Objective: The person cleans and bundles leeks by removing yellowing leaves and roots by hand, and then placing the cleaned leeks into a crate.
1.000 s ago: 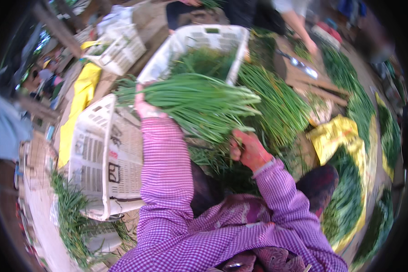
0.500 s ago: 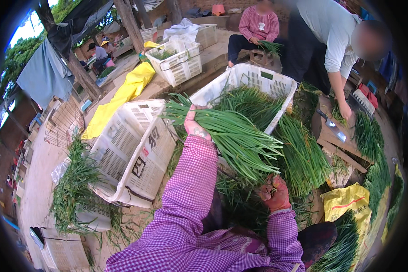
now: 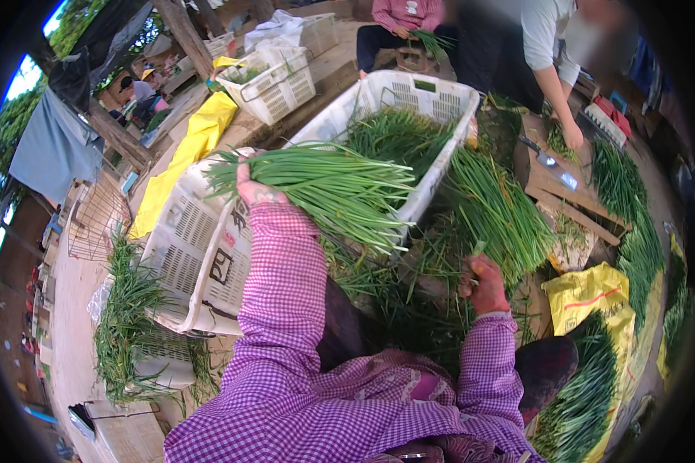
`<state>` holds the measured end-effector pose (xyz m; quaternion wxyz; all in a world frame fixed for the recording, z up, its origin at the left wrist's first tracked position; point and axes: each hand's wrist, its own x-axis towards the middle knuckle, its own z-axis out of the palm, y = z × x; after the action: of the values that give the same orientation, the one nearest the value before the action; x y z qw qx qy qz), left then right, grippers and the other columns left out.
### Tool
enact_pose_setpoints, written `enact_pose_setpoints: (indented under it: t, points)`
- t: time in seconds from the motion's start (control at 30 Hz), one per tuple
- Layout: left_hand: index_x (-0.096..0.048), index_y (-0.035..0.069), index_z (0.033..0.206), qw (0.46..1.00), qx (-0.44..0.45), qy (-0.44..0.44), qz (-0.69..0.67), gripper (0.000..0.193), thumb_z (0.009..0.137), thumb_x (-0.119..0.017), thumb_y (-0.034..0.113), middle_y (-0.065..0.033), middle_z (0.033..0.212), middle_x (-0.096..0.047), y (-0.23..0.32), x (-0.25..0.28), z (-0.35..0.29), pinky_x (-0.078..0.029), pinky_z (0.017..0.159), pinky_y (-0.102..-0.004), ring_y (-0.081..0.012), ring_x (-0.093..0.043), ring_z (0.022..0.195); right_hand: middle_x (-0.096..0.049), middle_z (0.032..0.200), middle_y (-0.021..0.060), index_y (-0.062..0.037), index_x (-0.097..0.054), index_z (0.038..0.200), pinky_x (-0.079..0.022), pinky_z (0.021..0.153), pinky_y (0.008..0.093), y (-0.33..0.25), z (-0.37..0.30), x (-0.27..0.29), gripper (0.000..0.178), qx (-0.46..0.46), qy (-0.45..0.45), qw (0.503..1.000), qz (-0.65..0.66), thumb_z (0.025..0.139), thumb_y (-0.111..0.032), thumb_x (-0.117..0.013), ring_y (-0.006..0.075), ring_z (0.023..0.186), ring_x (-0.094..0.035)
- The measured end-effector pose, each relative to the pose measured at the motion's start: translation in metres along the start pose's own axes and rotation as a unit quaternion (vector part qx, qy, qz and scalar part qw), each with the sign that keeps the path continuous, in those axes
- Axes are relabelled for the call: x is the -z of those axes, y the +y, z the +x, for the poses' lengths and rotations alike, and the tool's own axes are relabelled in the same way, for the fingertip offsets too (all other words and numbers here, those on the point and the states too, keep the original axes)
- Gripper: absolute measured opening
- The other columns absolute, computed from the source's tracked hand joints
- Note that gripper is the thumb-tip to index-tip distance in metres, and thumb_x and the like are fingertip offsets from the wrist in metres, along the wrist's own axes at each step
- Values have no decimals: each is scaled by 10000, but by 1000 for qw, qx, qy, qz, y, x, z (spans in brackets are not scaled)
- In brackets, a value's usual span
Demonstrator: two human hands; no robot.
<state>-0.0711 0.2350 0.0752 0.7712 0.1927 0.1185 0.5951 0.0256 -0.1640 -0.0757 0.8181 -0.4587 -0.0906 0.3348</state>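
Nearest to us, our two forearms in purple-and-white checked sleeves rise from the bottom of the view. Our right hand (image 3: 483,287) sits low, closed around a few thin green stalks (image 3: 471,258) at the edge of a loose heap of long green chive-like leaves (image 3: 494,212). Our left hand (image 3: 252,187) is raised higher and further left, fingers wrapped tight around the cut end of a thick bundle of long green chives (image 3: 324,185), which fans out to the right, level, above the rim of a white slotted plastic crate (image 3: 201,247) lying tilted on its side.

We judge the step in hand to be gathering a bunch; the next move seems to call for carrying the right hand's stalks up to join the bundle, well apart for now.

Just beyond the bundle stands a second white slotted plastic crate (image 3: 432,96), part-filled with greens. To the right, a wooden chopping block (image 3: 564,189) carries a knife (image 3: 548,160), and another person's hand (image 3: 573,137) works there. Further left lies a yellow plastic sheet (image 3: 193,150).
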Motion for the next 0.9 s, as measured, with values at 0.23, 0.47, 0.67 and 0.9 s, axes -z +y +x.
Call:
enact_pose_setpoints:
  t: [0.23, 0.47, 0.67, 0.9]
  points:
    - [-530, 62, 827, 991, 97, -84, -37, 138, 828, -538, 200, -67, 799, -562, 5, 13, 8, -483, 718, -394, -239, -554, 759, -633, 848, 99, -161, -603, 1118, -482, 728, 316, 18, 10, -32, 275, 218, 53, 683, -695, 861, -239, -544, 168, 773, -611]
    - [-507, 86, 775, 949, 244, -157, -122, 144, 826, -562, 208, -7, 726, -509, -2, -3, -15, -445, 675, -328, -169, -513, 710, -631, 974, 1, -33, -601, 1118, -439, 783, 258, -7, 3, -61, 289, 72, 76, 990, -97, 862, -166, -584, 101, 873, -555]
    - [-514, 87, 787, 917, 315, -224, -96, 178, 827, -592, 242, -15, 737, -498, -15, -16, -39, -425, 675, -317, -170, -491, 722, -632, 956, 37, 8, -606, 1048, -467, 741, 249, 12, 4, -80, 276, 21, 86, 996, 30, 822, -145, -649, 119, 794, -579]
    - [-491, 93, 802, 913, 305, -257, -92, 199, 835, -583, 267, -16, 766, -494, -18, -17, -33, -412, 709, -335, -178, -474, 735, -631, 912, 42, -53, -577, 934, -473, 713, 331, 11, 15, -44, 99, 62, 141, 972, 179, 842, -85, -595, 160, 817, -599]
